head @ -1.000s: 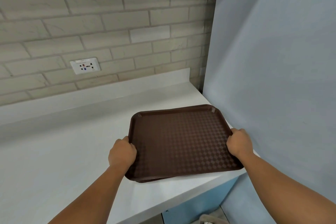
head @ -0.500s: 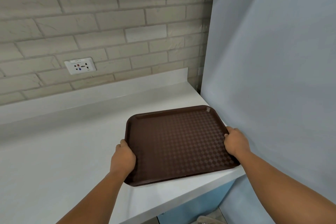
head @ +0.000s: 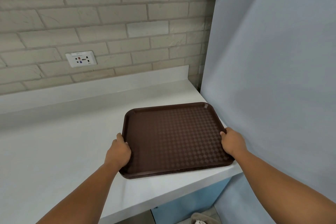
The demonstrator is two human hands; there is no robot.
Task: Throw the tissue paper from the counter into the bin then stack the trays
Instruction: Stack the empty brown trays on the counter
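I have the brown trays (head: 174,138) in the head view, lying flat as a stack at the right end of the white counter (head: 63,151). Their near right corner reaches the counter's front edge. Along the near side I can see several rims layered on top of each other, but I cannot count them. The top tray has a checkered texture and holds nothing.

Both of the 2 hands are on the stack. The left hand (head: 118,151) grips the left rim, with its thumb lying along the top edge and its fingers curled round the side. The right hand (head: 231,142) grips the right rim in the same way, thumb on top, while the other fingers are hidden under the edge. Both forearms are bare.

The counter is smooth and matte, with a low white upstand along its back. Behind it is a wall of pale beige bricks (head: 109,14). A plain blue-grey panel (head: 272,60) closes off the right side, just beside the trays. A white wall socket (head: 81,58) sits in the brick above the upstand. It carries small red, blue and black marks, and its fine print is too small for me to read.

Below the counter edge is a light blue cabinet front (head: 190,203). At the bottom of the view is a grey-brown shape (head: 203,219) with something white in it, cropped too much for me to identify.
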